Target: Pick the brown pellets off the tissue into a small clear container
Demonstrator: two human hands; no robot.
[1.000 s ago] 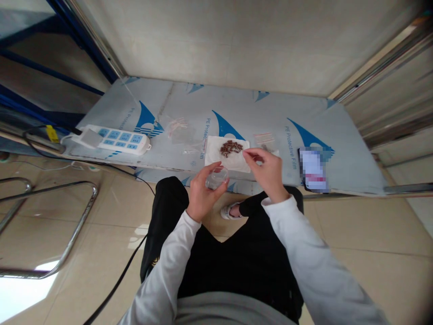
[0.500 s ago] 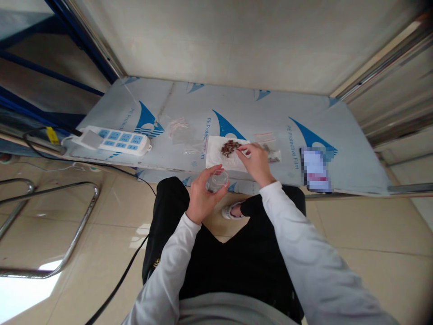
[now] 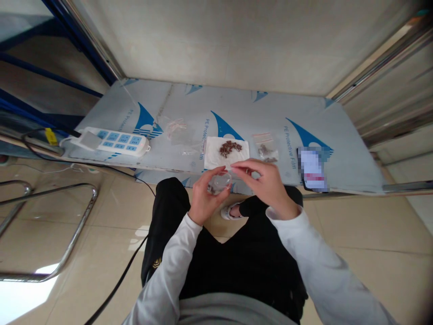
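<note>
My left hand (image 3: 203, 201) is closed around a small clear round plastic container (image 3: 221, 181) at the table's front edge. A few dark specks show low in the container, too small to name. Beside the container's rim is my right hand (image 3: 267, 183), its thumb and fingertips pinched together; whatever sits between them is too small to make out. Just beyond both hands lies a white paper sheet (image 3: 210, 155), bearing a loose pile of small reddish-brown cylindrical pieces (image 3: 230, 148).
Right of the paper lies a clear zip bag (image 3: 265, 146) with small items inside. Further right is a phone (image 3: 313, 169). More clear plastic bags (image 3: 177, 131) lie left of the paper, and a white power strip (image 3: 123, 142) lies at the left of the film-covered table (image 3: 189, 104).
My right hand has moved from the brown pile back toward me, to the container's rim. The left hand has stayed nearly in place with the container.
</note>
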